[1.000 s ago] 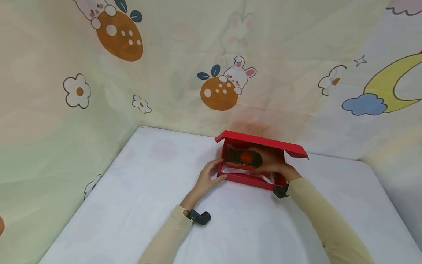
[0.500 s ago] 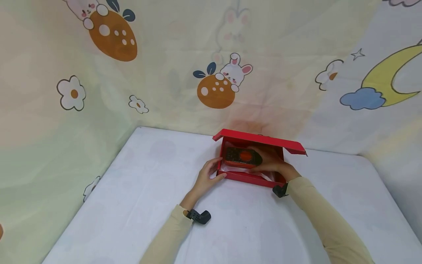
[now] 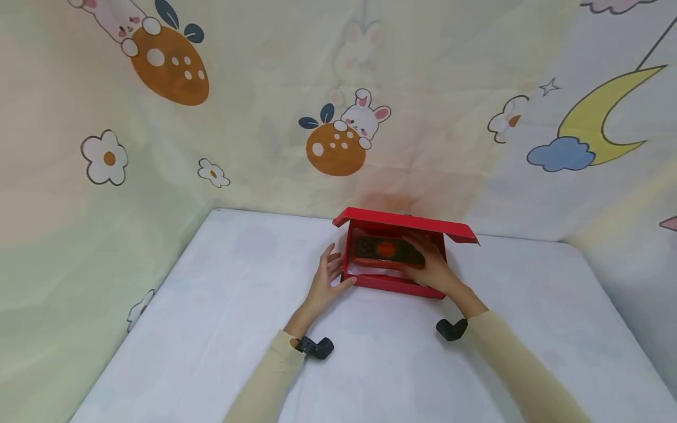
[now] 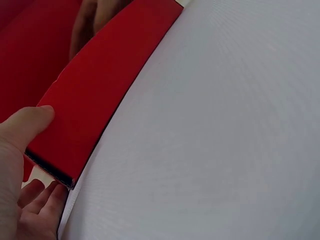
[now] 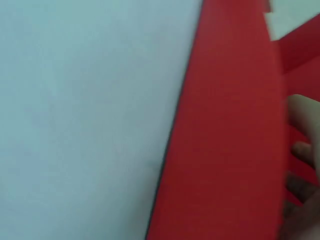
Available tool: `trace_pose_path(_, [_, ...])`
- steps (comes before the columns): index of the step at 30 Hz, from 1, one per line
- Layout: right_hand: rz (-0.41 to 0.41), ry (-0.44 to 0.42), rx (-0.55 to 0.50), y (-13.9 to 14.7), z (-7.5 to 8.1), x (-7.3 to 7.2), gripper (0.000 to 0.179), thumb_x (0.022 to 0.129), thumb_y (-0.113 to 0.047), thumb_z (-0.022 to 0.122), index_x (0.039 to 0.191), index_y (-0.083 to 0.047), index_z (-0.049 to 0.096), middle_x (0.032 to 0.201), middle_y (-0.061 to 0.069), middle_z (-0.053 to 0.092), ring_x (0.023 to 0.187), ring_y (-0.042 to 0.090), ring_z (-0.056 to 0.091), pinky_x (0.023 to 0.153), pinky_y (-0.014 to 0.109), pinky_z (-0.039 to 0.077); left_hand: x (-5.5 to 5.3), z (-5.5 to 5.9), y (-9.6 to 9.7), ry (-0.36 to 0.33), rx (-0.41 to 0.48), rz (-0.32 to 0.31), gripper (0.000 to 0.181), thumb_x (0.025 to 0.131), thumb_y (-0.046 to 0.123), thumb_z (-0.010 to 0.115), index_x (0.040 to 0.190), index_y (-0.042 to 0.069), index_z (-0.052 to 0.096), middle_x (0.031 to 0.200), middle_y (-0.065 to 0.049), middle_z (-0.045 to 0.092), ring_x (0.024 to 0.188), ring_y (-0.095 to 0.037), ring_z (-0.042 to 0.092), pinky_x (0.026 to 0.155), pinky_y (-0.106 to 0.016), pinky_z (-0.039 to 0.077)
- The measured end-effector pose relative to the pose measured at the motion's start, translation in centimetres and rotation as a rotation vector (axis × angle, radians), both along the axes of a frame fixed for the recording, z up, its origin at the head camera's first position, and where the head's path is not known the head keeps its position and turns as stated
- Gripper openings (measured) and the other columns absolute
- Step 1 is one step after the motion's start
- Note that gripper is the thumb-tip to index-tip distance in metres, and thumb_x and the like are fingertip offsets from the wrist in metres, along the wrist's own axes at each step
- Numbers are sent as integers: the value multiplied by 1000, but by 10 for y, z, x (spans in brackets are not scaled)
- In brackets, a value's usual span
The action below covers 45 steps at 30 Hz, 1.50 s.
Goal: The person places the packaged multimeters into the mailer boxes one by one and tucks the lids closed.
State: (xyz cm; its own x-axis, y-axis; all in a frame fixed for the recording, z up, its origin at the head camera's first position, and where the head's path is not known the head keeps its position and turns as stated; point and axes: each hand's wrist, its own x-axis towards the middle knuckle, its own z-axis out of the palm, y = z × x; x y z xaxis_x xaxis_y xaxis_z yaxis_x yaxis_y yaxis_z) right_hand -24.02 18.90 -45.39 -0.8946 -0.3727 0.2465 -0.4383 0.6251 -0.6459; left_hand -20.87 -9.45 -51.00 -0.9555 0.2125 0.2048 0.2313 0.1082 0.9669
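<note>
A red cardboard box (image 3: 394,284) lies at the back of the table, its lid (image 3: 407,221) raised. Inside it rests an oblong dark item (image 3: 367,249) with an orange round mark on top and orange-red sides; its kind is unclear. My left hand (image 3: 321,286) is at the box's left front corner. Its thumb (image 4: 32,122) touches the front wall, and its fingers (image 4: 45,200) are spread beside the left side. My right hand (image 3: 436,273) reaches into the box around the dark item's right end, fingers loosely bent. The right wrist view shows nothing held between them.
Clear or whitish film (image 3: 365,269) lines the box beneath the dark item. A white-covered table (image 3: 344,364) stretches in front. Behind it hangs a printed cloth backdrop (image 3: 264,106), close to the lid. A small black device (image 3: 452,330) is worn on each wrist.
My right hand has slid back to the right along the dark item, leaving more of it visible. My left fingers have spread away from the box's side. The head view has shifted slightly.
</note>
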Motion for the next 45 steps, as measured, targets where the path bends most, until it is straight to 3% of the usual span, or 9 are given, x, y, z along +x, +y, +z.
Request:
trace_pose_path(7, [-31,189,-490,22,1,42,32,86,12,62,117,7,63,119,25,59,107,16,55,86,18,52,-3,10,2,-33,15,4,89,91,8,68,156,10,8,155,-18,26,141,-32,37,109,-42,38])
trace_pose_path(12, [-210,171,-699,39,-1,64,18,89,15,53,105,13,61,103,12,64,99,8,58,80,11,50,-5,18,2,31,-4,60,94,88,13,71,156,13,6,158,-17,19,143,-36,30,111,-49,35])
trace_pose_path(15, [-351,85,-801,45,2,71,28,92,10,47,120,11,52,114,5,60,106,13,55,81,12,50,-8,27,1,59,-30,102,99,86,19,73,157,17,4,159,-14,16,145,-33,26,113,-51,33])
trace_pose_path(22, [-282,-44,-677,50,21,70,73,90,2,49,156,-14,21,159,8,23,144,30,22,117,41,29,-8,68,0,150,-82,108,86,88,17,69,155,16,16,156,-12,25,145,-30,25,112,-59,30])
trace_pose_path(24, [-239,4,-602,50,25,68,79,86,5,56,155,-10,21,159,14,22,144,36,20,116,60,19,-11,70,3,169,-122,122,82,87,20,70,154,17,22,154,-10,28,143,-29,27,111,-62,30])
trace_pose_path(29, [-188,66,-507,55,30,61,89,79,9,65,154,-2,17,158,23,20,142,46,17,111,71,13,-17,77,8,185,-126,121,79,88,21,69,154,17,25,152,-11,33,142,-29,31,110,-62,30])
trace_pose_path(33, [-145,-3,-585,57,35,57,85,85,11,60,155,-8,16,159,18,19,144,43,18,117,59,17,-23,84,10,211,-71,98,77,89,18,69,154,13,27,150,-15,34,141,-33,35,112,-61,28])
trace_pose_path(38, [-72,-93,-728,59,38,49,79,93,7,53,157,-15,13,163,11,13,148,36,14,111,21,34,-32,89,12,245,-74,72,79,88,13,71,154,13,28,149,-16,35,139,-32,39,110,-61,31])
trace_pose_path(45, [-14,-137,-757,58,37,44,75,96,5,50,158,-12,12,163,12,11,149,34,12,100,16,42,-41,93,18,261,-128,45,82,87,8,70,155,14,25,149,-16,35,137,-31,41,106,-60,38])
